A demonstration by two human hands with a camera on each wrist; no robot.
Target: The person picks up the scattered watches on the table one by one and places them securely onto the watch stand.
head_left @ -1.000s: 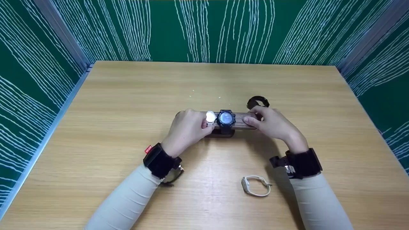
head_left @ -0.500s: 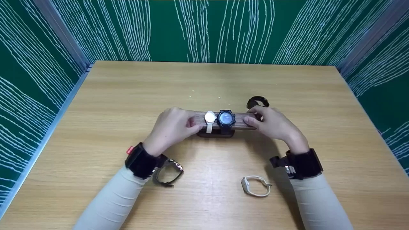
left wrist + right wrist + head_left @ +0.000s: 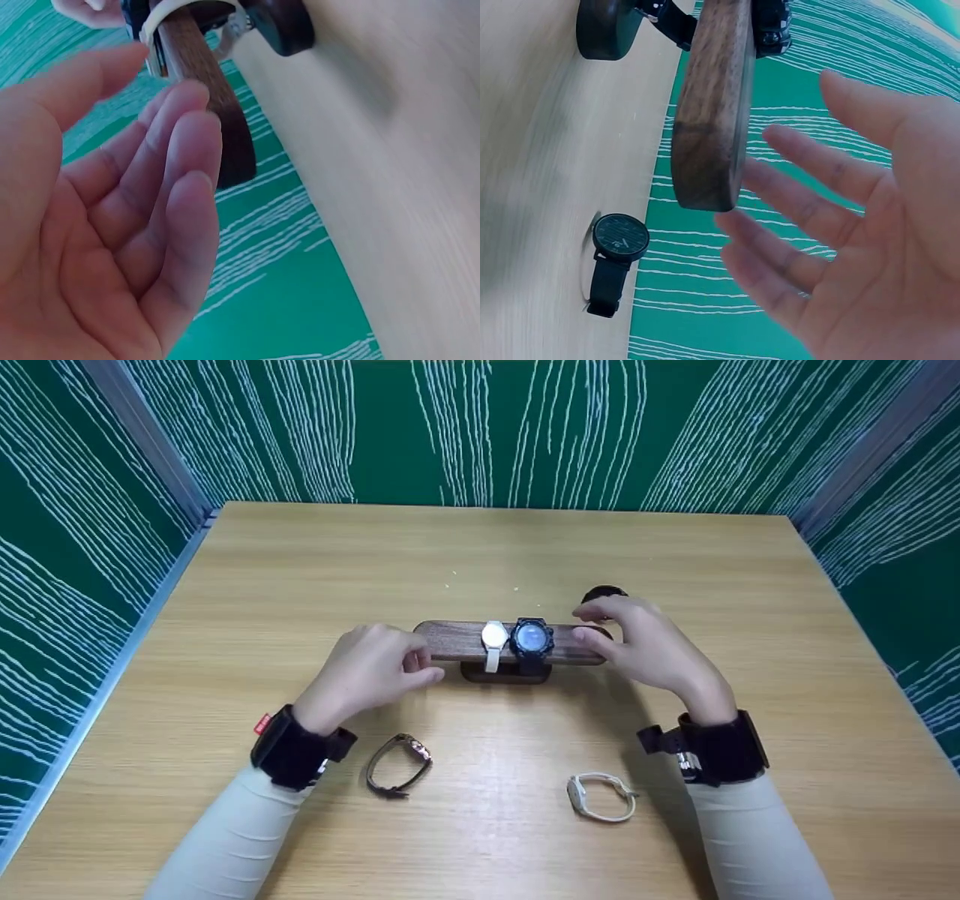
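With the left hand [image 3: 367, 664] and right hand [image 3: 652, 649] loose and gripping nothing near the ends of the stand [image 3: 454, 640] at the frame's centre, any move should probably avoid knocking it, lest the white watch [image 3: 494, 636] and black watch [image 3: 532, 637] it bears slide.

Brightly lit from above in the head view, with pale glare on the near middle of the table [image 3: 487, 817] and soft shadows beside the right sleeve [image 3: 750, 832] and below the wooden stand [image 3: 454, 640]. Bleached nearly featureless across the mounted white watch [image 3: 493, 635]. Hazier and softer in both wrist views.
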